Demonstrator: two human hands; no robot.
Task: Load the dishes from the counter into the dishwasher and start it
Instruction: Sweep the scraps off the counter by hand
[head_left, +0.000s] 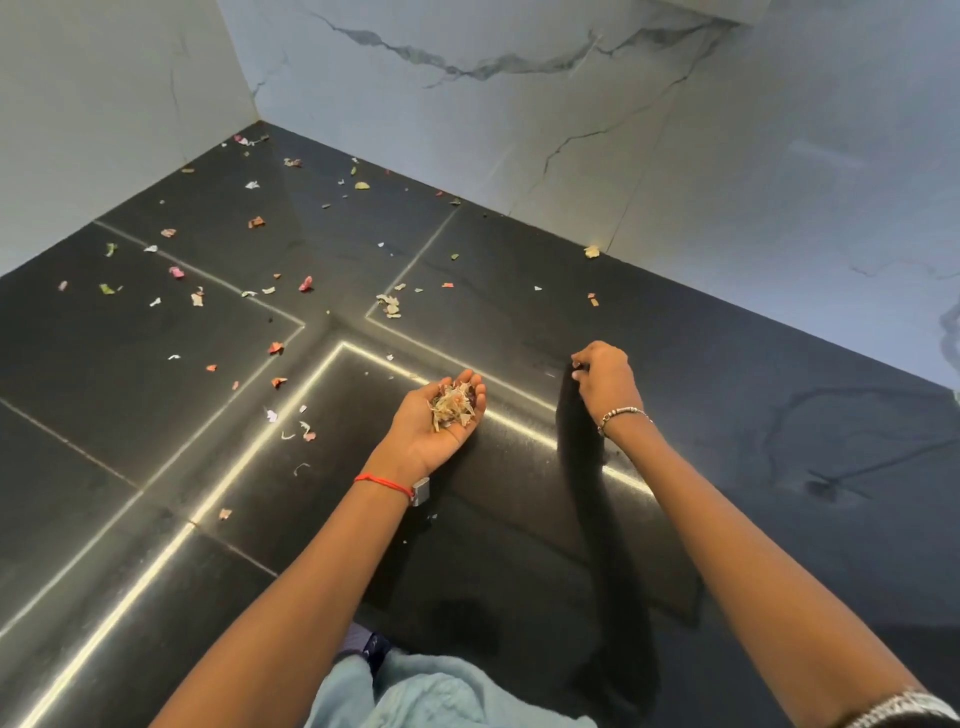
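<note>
No dishes, counter or dishwasher are in view. I look down at a glossy black tiled floor strewn with small scraps of paper and peel. My left hand is palm up and cupped, holding a small pile of gathered scraps. My right hand is palm down just to its right, low over the floor, its fingertips pinched together; whether a scrap is between them is too small to tell.
White marble walls meet in a corner at the back left. Scraps lie mostly across the left and far tiles, with one clump near the middle. My pale blue clothing shows at the bottom edge.
</note>
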